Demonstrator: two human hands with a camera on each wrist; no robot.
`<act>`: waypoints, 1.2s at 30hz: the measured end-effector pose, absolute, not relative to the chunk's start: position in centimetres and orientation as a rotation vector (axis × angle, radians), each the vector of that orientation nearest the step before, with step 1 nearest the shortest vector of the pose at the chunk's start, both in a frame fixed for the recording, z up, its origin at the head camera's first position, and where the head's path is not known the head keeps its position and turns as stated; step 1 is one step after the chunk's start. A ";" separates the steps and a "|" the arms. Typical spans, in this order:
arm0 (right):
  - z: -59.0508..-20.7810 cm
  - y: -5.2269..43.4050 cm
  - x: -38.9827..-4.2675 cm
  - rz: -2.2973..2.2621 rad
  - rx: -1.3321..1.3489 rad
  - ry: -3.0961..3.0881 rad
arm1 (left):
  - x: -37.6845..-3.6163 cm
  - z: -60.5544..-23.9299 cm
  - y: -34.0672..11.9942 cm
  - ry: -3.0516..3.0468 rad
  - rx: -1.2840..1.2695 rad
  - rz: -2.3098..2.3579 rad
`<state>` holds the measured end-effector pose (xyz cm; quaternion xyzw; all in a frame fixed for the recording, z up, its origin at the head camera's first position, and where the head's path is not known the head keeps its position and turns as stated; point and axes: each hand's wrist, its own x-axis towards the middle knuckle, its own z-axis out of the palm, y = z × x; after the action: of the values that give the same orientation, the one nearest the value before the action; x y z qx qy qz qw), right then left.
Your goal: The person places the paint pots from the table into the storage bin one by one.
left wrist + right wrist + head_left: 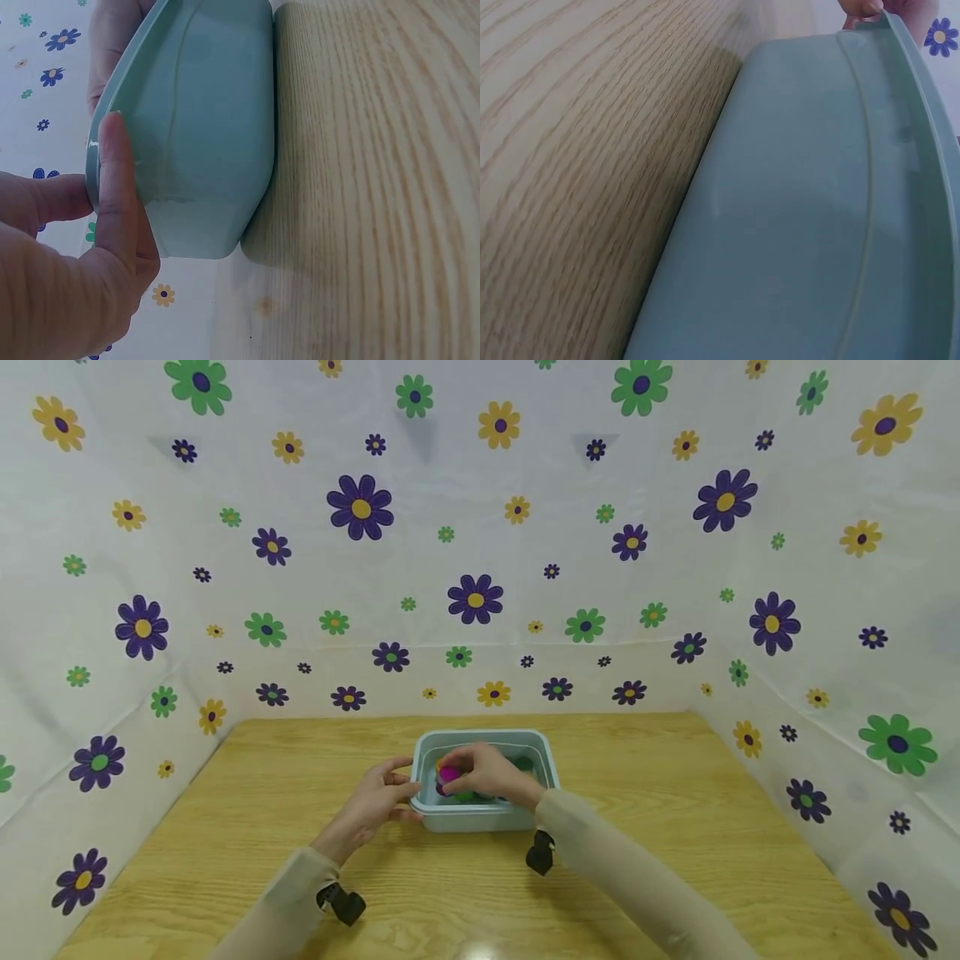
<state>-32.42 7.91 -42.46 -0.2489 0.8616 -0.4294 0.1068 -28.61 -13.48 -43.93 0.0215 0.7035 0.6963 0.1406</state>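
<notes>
A pale teal plastic tub [480, 817] stands at the middle of the wooden table [675, 827]. My left hand [403, 793] grips its left front corner. In the left wrist view the thumb [116, 172] lies on the outer wall of the tub [210, 127] and a finger [52, 199] comes to the rim from the other side. My right hand [459, 773] is inside the tub, fingers curled round a magenta piece [448, 774]. Green pieces [523, 764] lie beside it. The right wrist view shows only the tub's outer wall [802, 225] and a fingertip [862, 7] at the rim.
White flower-print sheets [480, 568] close off the table at the back and on both sides. Bare wood lies left, right and in front of the tub. A black camera mount sits under each wrist [341, 903] [540, 853].
</notes>
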 end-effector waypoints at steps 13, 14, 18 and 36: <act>-42.8 6.6 -32.9 -1.123 -0.746 2.580 | -28.5 -44.0 -13.5 2.032 0.088 1.999; -42.8 6.6 -33.0 -1.115 -0.741 2.583 | -28.5 -44.0 -13.5 2.032 0.084 1.999; -42.8 6.7 -33.2 -1.087 -0.719 2.597 | -28.5 -44.0 -13.4 2.042 0.071 2.001; -43.4 6.4 -34.0 -0.985 -0.735 2.643 | -28.5 -43.9 -13.4 2.061 0.055 2.000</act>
<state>-34.03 6.36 -43.41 -0.2504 0.9010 -0.3356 0.1132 -28.46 -13.39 -43.90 0.0191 0.7110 0.6900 0.1345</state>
